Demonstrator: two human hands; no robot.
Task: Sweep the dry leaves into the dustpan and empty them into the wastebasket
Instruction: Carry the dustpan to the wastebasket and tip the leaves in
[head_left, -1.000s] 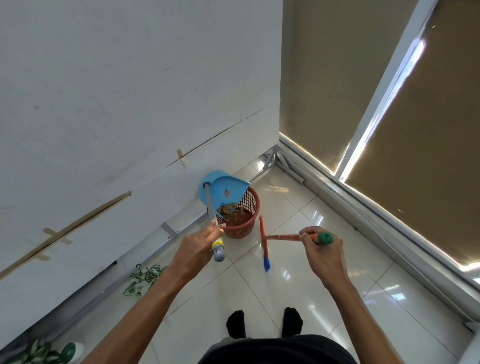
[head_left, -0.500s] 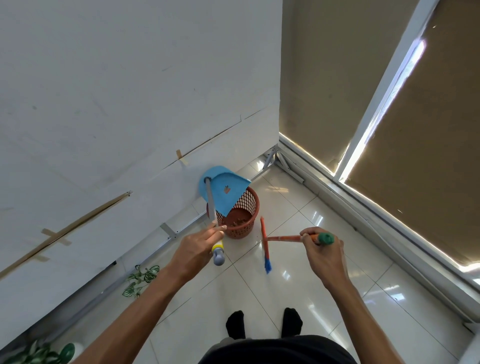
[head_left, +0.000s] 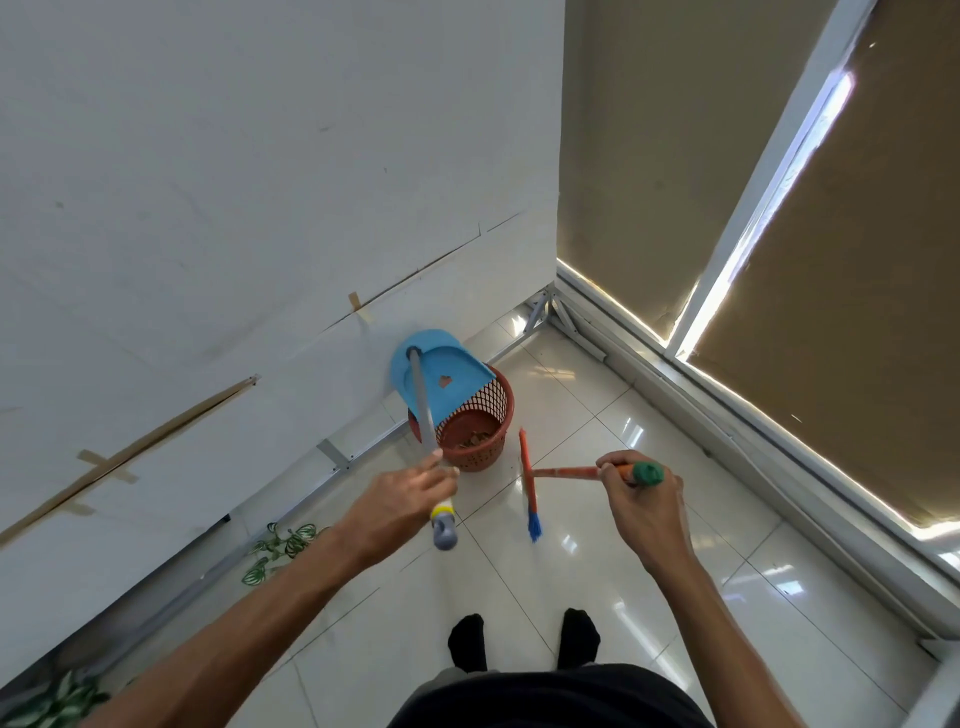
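Hidden, cropped or too small in the head view

The tilted dustpan (head_left: 447, 384) covers the far-left rim of the wastebasket (head_left: 485, 452). The leaves (head_left: 472, 440) at its bottom are too small to tell apart, and so is a brown fleck on the pan's face. The left hand (head_left: 410, 499) wraps the dustpan's grey handle and hides that stretch of it. The right hand (head_left: 644, 504) hides the part of the broom (head_left: 563, 472) handle it grips, and the broom head shows only edge-on. The left forearm covers part of a floor plant (head_left: 283, 540), and a second plant (head_left: 47, 699) is cut off by the bottom-left corner. A dark garment (head_left: 545, 696) hides the rear of both socked feet (head_left: 470, 642).
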